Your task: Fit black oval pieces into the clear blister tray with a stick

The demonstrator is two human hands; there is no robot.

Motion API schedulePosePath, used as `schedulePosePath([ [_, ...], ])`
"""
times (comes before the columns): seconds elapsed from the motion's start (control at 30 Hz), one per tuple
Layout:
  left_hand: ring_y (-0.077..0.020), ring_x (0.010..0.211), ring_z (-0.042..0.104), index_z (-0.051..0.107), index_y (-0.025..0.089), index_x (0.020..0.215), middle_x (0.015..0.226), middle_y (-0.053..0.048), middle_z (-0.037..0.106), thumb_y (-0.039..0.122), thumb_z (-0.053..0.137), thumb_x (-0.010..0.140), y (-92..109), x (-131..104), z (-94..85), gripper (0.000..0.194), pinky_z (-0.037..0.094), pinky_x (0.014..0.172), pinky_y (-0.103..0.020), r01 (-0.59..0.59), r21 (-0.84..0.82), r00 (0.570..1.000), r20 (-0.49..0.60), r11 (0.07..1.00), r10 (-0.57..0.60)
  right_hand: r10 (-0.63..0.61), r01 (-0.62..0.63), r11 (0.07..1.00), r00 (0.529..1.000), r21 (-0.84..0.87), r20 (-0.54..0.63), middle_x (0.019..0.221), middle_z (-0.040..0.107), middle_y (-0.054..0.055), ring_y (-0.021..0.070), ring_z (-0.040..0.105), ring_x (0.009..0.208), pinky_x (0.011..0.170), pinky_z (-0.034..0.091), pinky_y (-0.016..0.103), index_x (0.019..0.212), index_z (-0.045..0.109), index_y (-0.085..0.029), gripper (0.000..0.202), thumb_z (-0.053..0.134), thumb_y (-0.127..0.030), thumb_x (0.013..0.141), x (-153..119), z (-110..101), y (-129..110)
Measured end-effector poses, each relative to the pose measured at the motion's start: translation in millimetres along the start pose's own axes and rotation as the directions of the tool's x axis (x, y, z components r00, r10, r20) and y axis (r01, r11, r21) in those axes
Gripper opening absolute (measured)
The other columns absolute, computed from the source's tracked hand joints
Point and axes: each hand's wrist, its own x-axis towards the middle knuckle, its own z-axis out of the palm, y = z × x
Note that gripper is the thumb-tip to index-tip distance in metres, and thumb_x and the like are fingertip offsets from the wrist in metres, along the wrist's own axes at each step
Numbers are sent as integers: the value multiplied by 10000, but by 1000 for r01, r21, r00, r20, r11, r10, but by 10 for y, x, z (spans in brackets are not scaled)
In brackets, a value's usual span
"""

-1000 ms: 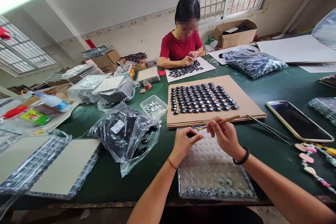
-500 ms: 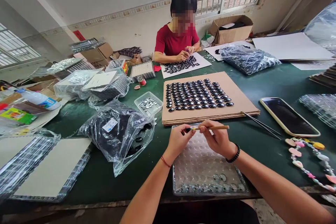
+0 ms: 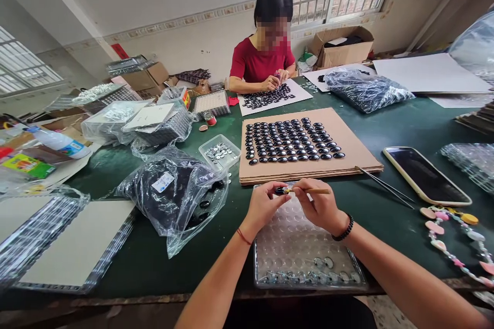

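Note:
My left hand (image 3: 263,206) pinches a glossy black oval piece (image 3: 281,191) between thumb and fingers. In my right hand (image 3: 319,207) is a slim wooden-handled tool (image 3: 319,191), its yellowish end pointing left at the piece. Whether tip and piece touch I cannot tell. Both hands are over the far part of a clear plastic tray (image 3: 291,241) with round hollows; several clear ring-like pieces (image 3: 312,276) lie along its near side. Just beyond, rows of similar black ovals (image 3: 289,139) rest on stacked brown cardboard (image 3: 347,144).
Tweezers (image 3: 384,185) lean on the cardboard's right corner, near a phone (image 3: 426,175) and a beaded string (image 3: 438,229). To the left are a box of small metal parts (image 3: 219,151) and a plastic bag of black pieces (image 3: 165,195). A co-worker (image 3: 262,61) sits opposite.
The wooden-handled tool has shifted slightly left, and more of the black oval piece shows at my left fingertips. The whole view has moved a little.

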Motion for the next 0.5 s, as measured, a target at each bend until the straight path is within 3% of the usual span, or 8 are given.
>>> schedulePosePath([
  [0.17, -71, 481, 296, 658, 130, 888, 531, 28, 459, 400, 647, 657, -15, -3, -4, 356, 231, 454, -197, -17, -15, 1000, 9, 1000, 17, -24, 26, 998, 999, -55, 36, 605, 544, 12, 122, 471, 550, 552, 324, 239, 716, 495, -173, 178, 391, -192, 859, -5, 5, 0],
  [0.5, -73, 474, 354, 659, 125, 897, 559, 11, 532, 336, 628, 677, 46, -18, -12, 307, 267, 453, -196, 21, -41, 1000, -1, 999, -21, -42, 47, 997, 996, -58, 80, 600, 530, 12, 120, 444, 535, 535, 300, 241, 718, 480, -171, 181, 381, -193, 867, -1, 11, -31],
])
